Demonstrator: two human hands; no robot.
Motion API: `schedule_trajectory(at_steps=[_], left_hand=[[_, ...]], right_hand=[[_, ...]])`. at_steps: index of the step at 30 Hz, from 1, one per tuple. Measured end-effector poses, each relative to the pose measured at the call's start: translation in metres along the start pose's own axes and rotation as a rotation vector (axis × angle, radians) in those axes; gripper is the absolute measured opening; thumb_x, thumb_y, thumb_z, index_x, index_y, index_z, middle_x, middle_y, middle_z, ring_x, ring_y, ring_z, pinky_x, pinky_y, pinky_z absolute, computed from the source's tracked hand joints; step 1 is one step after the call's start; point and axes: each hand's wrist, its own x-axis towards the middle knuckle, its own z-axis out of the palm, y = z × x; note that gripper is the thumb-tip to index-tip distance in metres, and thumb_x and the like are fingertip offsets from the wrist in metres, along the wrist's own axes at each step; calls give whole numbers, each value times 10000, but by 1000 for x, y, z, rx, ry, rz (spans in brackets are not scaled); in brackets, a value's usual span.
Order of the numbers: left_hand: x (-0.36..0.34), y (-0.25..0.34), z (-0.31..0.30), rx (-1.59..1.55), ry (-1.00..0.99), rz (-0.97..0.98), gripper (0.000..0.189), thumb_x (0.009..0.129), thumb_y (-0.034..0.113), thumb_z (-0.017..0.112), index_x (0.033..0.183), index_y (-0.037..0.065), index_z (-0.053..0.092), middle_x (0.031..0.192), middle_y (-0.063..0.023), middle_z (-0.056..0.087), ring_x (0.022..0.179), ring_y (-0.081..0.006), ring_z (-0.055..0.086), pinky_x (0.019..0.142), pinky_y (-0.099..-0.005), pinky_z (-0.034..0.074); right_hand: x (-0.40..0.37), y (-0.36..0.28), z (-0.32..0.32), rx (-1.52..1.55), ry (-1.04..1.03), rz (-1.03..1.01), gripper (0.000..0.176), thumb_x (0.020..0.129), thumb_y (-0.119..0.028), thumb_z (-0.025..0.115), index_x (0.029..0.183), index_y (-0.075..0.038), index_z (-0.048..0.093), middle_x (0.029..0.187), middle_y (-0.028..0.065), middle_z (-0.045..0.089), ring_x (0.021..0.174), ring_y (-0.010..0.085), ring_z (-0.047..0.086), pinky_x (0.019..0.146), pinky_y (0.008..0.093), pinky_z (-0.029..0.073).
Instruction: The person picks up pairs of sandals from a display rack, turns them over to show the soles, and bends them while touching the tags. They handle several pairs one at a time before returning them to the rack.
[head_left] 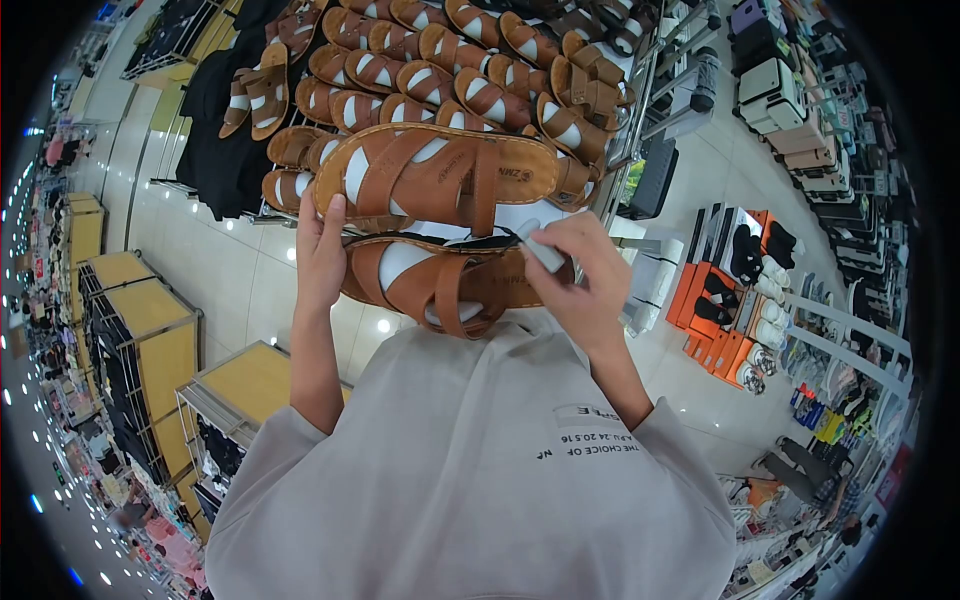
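A pair of brown strapped sandals with white paper stuffing is held up before my chest. The upper sandal (440, 175) lies above the lower sandal (455, 285), their soles side by side. My left hand (322, 250) grips the toe end of the pair, its thumb on the upper sandal's edge. At the heel end, my right hand (585, 280) pinches a pale grey tag (540, 246) between thumb and fingers. A thin dark cord runs near the tag, between the two sandals.
Rows of similar sandals (420, 80) fill the display just beyond the pair, with a metal rack edge (640, 110) at its right. Orange shoe boxes (700, 300) stand on the right, wooden-topped stands (145, 310) on the left. A person (815, 480) is at lower right.
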Motion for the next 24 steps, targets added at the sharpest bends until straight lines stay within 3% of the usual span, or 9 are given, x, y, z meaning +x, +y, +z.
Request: schedule_trajectory(at_steps=[2,6,12,15,18,21,24], left_hand=[[1,0,1,33,10,9,377,1016,221,447,1325,8,407,1213,-94,555,1101,-128,535,937,-277,438],[2,-1,4,55,19,17,376,1017,219,443,1323,4,408,1203,-95,562,1093,-130,539,930,-278,441],[2,0,4,47,2,36,383,1017,218,442,1332,4,399,1203,-102,559,1091,-135,543,925,-281,445],[2,2,5,36,-2,47,380,1017,216,441,1331,8,395,1203,-105,557,1091,-136,545,926,-280,445],[3,1,4,3,-6,46,373,1016,216,443,1325,12,393,1198,-104,556,1082,-134,550,918,-276,451],[3,3,3,-10,-9,41,369,1015,220,447,1318,15,394,1192,-103,556,1066,-132,558,902,-270,461],[3,2,1,-17,-9,33,372,1015,223,448,1318,16,393,1188,-102,556,1052,-131,564,888,-267,470]], right_hand=[[-1,-1,4,-19,37,-146,342,586,81,732,900,-27,649,775,81,578,667,234,551,541,304,438],[-8,3,10,20,8,-246,389,521,70,723,891,-27,654,793,80,574,696,240,560,562,304,450],[-6,-1,12,93,20,-137,331,572,75,737,879,-18,653,915,99,609,742,220,574,615,278,490],[-7,2,4,130,-171,-116,307,621,94,731,896,-14,646,1001,113,628,783,216,595,635,260,501],[-12,10,9,137,-150,-136,298,650,116,717,910,-10,643,1042,125,635,835,225,615,628,255,499],[-16,3,8,141,-143,69,298,655,118,718,914,-10,644,1047,123,640,858,239,630,653,283,511],[-4,5,7,108,-116,-27,291,665,122,710,919,-5,645,1020,115,654,838,248,637,677,300,515]])
